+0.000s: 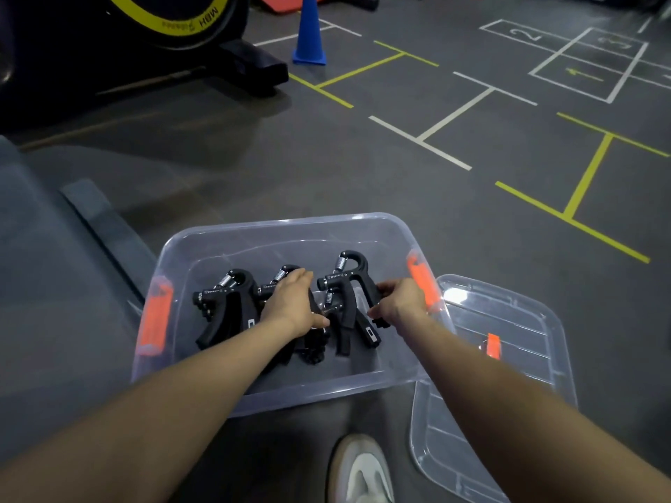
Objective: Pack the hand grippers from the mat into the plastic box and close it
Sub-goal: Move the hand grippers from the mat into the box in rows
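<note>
Currently both hands sit inside the plastic box [232, 230], left hand [294, 303] and right hand [401, 301] each closed on hand grippers [345, 285]; lid [508, 321] lies right, nearer the right hand.

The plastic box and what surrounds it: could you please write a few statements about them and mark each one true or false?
1. The plastic box holds several black hand grippers. True.
2. The lid is clipped onto the box. False: it lies on the floor, at the box's right.
3. Both hands are inside the box, left hand and right hand. True.
4. The cone is orange. False: it is blue.
</note>
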`<state>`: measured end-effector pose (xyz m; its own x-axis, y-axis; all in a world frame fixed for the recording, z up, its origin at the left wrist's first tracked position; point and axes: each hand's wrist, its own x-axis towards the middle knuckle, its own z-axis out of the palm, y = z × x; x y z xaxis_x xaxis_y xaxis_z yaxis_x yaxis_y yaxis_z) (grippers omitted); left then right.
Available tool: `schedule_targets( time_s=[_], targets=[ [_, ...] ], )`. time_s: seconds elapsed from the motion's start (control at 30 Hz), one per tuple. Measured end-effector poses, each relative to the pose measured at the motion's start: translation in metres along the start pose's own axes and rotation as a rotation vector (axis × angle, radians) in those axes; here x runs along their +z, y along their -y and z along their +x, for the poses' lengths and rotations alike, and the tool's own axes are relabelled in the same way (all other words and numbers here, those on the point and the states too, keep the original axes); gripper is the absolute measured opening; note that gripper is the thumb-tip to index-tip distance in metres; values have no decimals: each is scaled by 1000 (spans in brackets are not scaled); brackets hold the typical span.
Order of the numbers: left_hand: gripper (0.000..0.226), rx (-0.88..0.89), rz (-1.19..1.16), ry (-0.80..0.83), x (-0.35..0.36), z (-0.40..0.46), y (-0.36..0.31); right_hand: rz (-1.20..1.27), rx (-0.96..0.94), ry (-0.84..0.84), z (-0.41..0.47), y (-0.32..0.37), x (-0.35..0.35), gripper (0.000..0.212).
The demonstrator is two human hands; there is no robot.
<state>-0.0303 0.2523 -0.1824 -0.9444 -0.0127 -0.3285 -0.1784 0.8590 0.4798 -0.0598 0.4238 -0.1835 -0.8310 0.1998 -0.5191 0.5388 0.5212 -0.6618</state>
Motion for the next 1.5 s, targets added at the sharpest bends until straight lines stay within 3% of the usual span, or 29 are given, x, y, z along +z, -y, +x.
schedule_targets(
  time_s=[0.6, 0.8, 0.9, 1.03, 1.17, 1.5],
  targets=[
    [105, -5, -8, 125, 9, 15, 17, -34, 70, -27, 39, -24, 31, 38],
    [95, -5, 21, 114, 6, 9, 18, -10, -44, 52, 30, -17, 32, 39],
    [81, -24, 26, 54, -8, 4, 18, 18, -96, 23, 21, 0, 34, 44],
    [58, -67, -15, -78, -51, -11, 30, 4, -200, 95, -3, 46, 40, 45],
    [49, -186, -63, -204, -101, -39, 65, -33, -336, 170, -42, 108, 65, 45],
    [45, -523, -153, -440, -204, -173, 213, -136, -612, 410, -156, 208, 221, 48]
  ],
)
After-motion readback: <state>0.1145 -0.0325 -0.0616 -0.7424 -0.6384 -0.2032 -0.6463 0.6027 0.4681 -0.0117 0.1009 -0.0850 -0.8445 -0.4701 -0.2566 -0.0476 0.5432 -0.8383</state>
